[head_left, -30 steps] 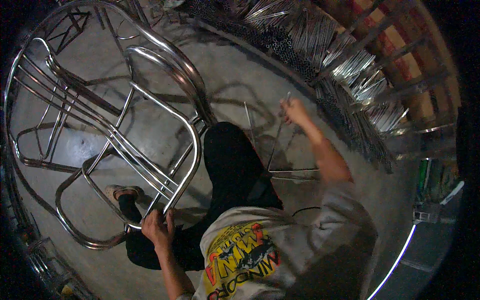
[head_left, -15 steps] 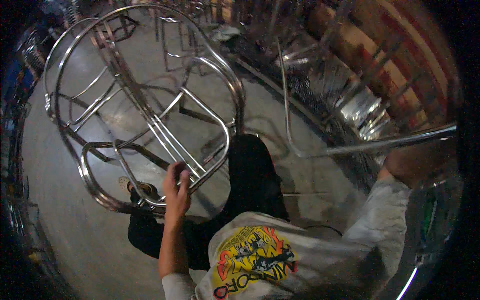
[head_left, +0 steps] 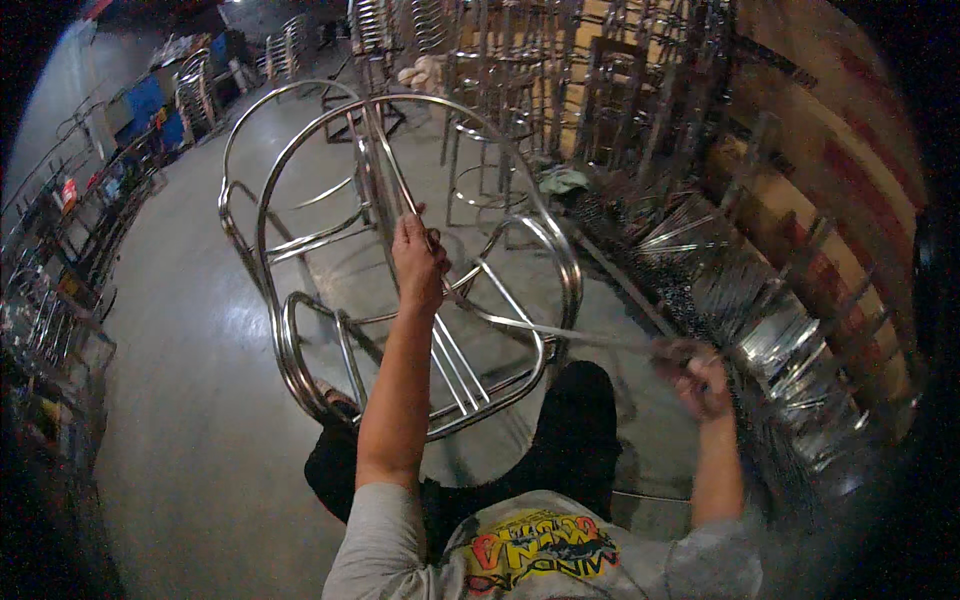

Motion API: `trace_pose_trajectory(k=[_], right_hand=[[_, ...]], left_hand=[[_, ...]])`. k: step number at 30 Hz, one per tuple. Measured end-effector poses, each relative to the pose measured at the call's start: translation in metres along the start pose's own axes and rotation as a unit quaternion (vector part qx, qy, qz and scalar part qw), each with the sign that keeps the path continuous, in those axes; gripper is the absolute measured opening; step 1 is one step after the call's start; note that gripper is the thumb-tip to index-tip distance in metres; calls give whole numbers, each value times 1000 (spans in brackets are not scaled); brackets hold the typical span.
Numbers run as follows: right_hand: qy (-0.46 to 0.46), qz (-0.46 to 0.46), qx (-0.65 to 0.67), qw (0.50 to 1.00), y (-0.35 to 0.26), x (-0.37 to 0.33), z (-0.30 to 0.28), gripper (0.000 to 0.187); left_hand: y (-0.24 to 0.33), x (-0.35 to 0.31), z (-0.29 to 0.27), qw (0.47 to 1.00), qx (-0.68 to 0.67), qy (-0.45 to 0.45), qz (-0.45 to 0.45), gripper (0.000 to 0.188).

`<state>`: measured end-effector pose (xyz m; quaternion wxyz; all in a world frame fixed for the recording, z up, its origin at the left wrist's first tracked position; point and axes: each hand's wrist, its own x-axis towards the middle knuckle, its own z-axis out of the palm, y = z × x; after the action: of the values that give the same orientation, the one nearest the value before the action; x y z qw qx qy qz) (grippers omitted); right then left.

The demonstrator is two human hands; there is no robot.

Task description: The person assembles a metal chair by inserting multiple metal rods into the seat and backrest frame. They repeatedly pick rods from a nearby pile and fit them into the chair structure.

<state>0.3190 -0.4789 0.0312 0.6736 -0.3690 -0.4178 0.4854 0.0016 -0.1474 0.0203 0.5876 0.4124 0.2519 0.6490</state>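
In the head view, the left hand [head_left: 418, 262], at ten o'clock, clasped and partly hid a bent tube [head_left: 575, 332] crossing in front of the metal frame [head_left: 571, 285]. At four o'clock the right hand [head_left: 698, 380] gripped it too, though blurred.

Shiny tubular metal frame [head_left: 463, 358], w/ rounded hoops & parallel bars, stands assy.-style; thin bent tube [head_left: 610, 339] held horiz./slanted across frame.
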Motion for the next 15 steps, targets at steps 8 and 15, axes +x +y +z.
trace_pose_trajectory(k=[8, 15], right_hand=[[-156, 503, 23, 850, 99, 16, -5, 49], [-62, 542, 111, 831, 116, 45, 44, 39]], left_hand=[[-117, 13, -71, 943, 322, 87, 15, 39], [-169, 43, -89, 947, 308, 95, 5, 38]])
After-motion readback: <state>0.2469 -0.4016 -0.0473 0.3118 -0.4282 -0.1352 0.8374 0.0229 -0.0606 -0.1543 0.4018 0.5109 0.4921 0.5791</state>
